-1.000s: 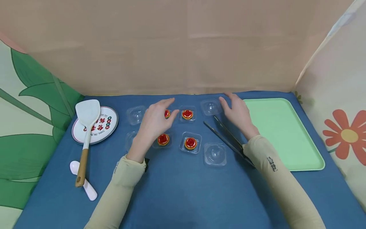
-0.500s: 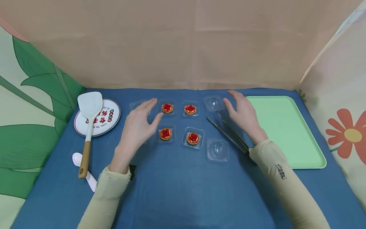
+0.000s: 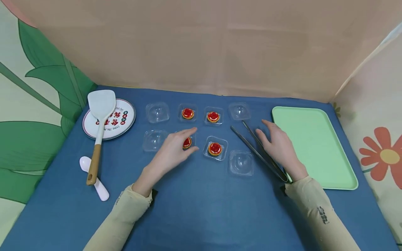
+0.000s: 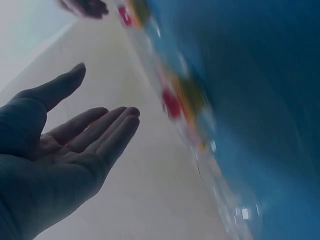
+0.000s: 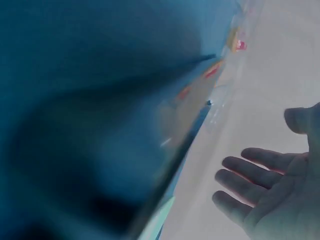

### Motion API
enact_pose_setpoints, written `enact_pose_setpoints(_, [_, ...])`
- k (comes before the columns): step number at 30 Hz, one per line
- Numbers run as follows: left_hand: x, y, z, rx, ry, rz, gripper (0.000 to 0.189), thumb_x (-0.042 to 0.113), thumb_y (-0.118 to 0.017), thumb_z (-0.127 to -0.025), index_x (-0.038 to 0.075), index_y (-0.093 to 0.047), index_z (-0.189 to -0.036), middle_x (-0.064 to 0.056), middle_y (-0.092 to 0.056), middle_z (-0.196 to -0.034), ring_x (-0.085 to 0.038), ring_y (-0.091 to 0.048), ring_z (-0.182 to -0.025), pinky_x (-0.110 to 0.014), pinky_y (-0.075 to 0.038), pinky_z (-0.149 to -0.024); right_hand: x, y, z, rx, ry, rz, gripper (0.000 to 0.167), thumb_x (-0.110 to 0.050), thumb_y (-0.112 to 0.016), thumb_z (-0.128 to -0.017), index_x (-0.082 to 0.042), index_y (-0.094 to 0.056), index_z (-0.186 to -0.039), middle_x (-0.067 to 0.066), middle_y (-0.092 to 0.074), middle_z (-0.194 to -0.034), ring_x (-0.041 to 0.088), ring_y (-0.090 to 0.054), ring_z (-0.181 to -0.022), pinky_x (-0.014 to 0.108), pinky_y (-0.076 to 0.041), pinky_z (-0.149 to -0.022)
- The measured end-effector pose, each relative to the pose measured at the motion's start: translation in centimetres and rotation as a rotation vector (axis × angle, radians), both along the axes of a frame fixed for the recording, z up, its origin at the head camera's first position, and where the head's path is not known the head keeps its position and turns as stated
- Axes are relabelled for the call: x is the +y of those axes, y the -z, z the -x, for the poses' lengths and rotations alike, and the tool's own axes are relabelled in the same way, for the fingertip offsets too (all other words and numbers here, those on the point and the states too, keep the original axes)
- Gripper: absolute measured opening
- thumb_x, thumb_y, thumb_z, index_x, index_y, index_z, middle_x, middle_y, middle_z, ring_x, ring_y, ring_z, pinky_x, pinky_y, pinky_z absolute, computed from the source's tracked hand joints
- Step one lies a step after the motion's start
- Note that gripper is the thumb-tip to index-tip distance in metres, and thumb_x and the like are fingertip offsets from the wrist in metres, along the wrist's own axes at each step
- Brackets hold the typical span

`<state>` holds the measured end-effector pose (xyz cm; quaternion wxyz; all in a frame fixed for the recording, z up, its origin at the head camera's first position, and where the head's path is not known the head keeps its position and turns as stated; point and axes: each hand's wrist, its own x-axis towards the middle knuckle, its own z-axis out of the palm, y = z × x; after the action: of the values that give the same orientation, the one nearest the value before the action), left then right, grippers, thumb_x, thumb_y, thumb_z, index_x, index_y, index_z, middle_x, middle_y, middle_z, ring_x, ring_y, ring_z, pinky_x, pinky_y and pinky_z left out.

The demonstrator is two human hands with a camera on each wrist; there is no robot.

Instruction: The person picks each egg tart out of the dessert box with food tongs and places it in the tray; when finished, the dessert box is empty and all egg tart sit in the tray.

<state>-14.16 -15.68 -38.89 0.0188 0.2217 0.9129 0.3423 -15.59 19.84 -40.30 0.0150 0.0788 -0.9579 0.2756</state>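
My left hand (image 3: 172,150) is raised over the front row of clear plastic boxes, thumb and fingers spread with nothing between them. It partly covers a red-topped tart (image 3: 187,143) in one box. Beside it, another tart (image 3: 215,149) sits in its own clear box (image 3: 221,155), and two more tarts (image 3: 187,113) lie in boxes behind. My right hand (image 3: 282,148) hovers above the black tongs (image 3: 251,143), fingers extended and holding nothing. The tongs lie on the blue cloth with their tips spread apart. In the left wrist view the left palm (image 4: 65,170) faces the boxes.
A green tray (image 3: 314,146) lies at the right. On the left a white spatula (image 3: 101,108) rests across a white plate (image 3: 125,127), its handle over a white spoon (image 3: 102,191). Dome-like clear plastic pieces (image 3: 241,162) flank the tarts. A tan backdrop (image 3: 201,45) rises behind.
The left hand swung left off the tarts, then back right over the front row. The right hand drew back toward me slightly. The head view shifted; the objects kept their arrangement.
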Motion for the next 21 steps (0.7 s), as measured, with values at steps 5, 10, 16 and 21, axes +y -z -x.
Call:
enact_pose_setpoints(5, [2.1, 0.9, 0.2, -0.062, 0.054, -0.009, 0.073, 0.009, -0.088, -0.091, -0.009, -0.053, -0.152, -0.025, -0.056, -0.153, -0.040, -0.055, -0.141, -0.051, -0.048, -0.116, 1.0, 0.8, -1.7, -0.058, 0.007, -0.060, 0.064, -0.028, -0.058, -0.112, 0.013, -0.041, -0.157, 0.036, -0.045, -0.157, 0.055, -0.046, -0.142, 0.070, -0.041, -0.113])
enact_pose_setpoints(10, [3.2, 1.5, 0.6, -0.124, 0.046, 0.007, 0.077, 0.008, -0.088, -0.090, -0.010, -0.049, -0.154, -0.026, -0.054, -0.155, -0.039, -0.052, -0.143, -0.049, -0.047, -0.117, 1.7, 1.5, -3.2, -0.093, -0.018, -0.114, 0.066, -0.023, -0.065, -0.109, 0.015, -0.040, -0.156, 0.038, -0.044, -0.156, 0.055, -0.044, -0.143, 0.069, -0.040, -0.115])
enact_pose_setpoints(16, [4.1, 1.9, 1.1, -0.173, 0.071, -0.006, 0.082, 0.009, -0.090, -0.089, -0.009, -0.047, -0.156, -0.024, -0.052, -0.157, -0.037, -0.054, -0.143, -0.048, -0.047, -0.117, 2.3, 1.9, -4.6, -0.117, -0.062, -0.132, 0.072, -0.024, -0.071, -0.105, 0.016, -0.040, -0.156, 0.039, -0.045, -0.156, 0.055, -0.045, -0.143, 0.069, -0.041, -0.113])
enact_pose_setpoints(21, [4.7, 2.0, 1.5, -0.180, 0.085, 0.020, 0.083, 0.009, -0.091, -0.088, -0.009, -0.047, -0.156, -0.025, -0.055, -0.154, -0.036, -0.065, -0.128, -0.046, -0.055, -0.107, 2.3, 2.0, -4.8, -0.055, -0.127, -0.194, 0.067, -0.023, -0.079, -0.100, 0.015, -0.052, -0.149, 0.035, -0.055, -0.148, 0.054, -0.054, -0.134, 0.068, -0.049, -0.106])
